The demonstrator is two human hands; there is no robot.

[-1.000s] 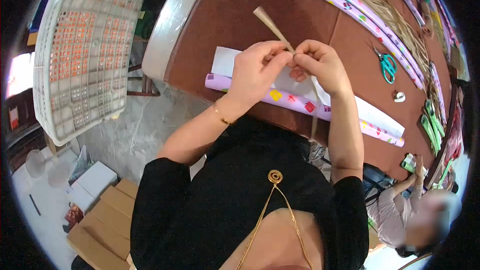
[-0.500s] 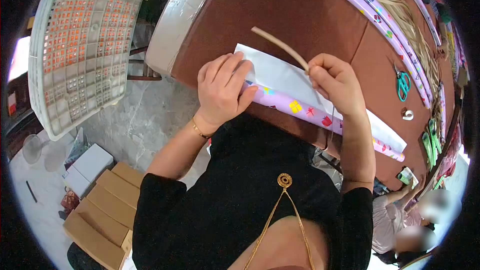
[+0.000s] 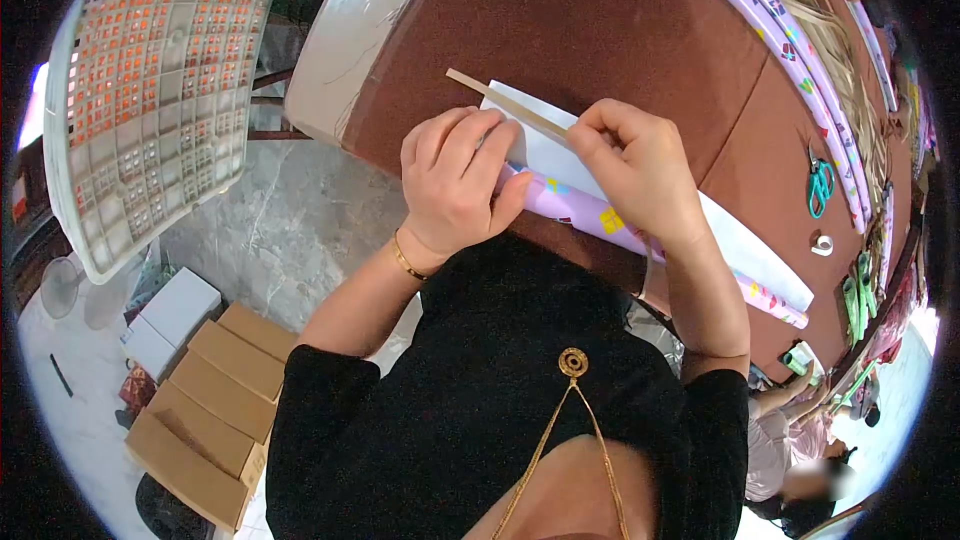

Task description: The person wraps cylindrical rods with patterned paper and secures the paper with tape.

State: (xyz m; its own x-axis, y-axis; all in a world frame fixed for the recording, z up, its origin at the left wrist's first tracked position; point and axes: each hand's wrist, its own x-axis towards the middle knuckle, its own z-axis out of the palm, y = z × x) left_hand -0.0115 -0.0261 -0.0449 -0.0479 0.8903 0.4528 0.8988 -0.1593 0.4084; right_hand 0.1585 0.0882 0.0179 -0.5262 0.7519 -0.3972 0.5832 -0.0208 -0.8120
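Patterned purple wrapping paper (image 3: 573,208) lies partly rolled along the table's near edge, its white underside (image 3: 752,252) facing up behind the roll. My left hand (image 3: 455,180) is closed over the roll's left end, the thumb lying along its near side. Between thumb and fingers, my right hand (image 3: 637,168) pinches a narrow, flat tan strip (image 3: 500,98), perhaps dried leaf. The strip's free end points left, above the white paper and past my left fingers. Part of the roll is hidden under my right forearm.
Long purple rolls (image 3: 790,50) and dried tan strips (image 3: 815,15) lie on the brown-covered table (image 3: 560,10). Teal scissors (image 3: 820,185) and a tape roll (image 3: 822,244) are at right. A plastic crate (image 3: 150,100) stands left, cardboard boxes (image 3: 205,395) below. Other people sit at lower right.
My right hand has moved left along with the tan strip, whose free end now reaches farther left and slightly lower. My left hand stays on the roll, shifted slightly right.
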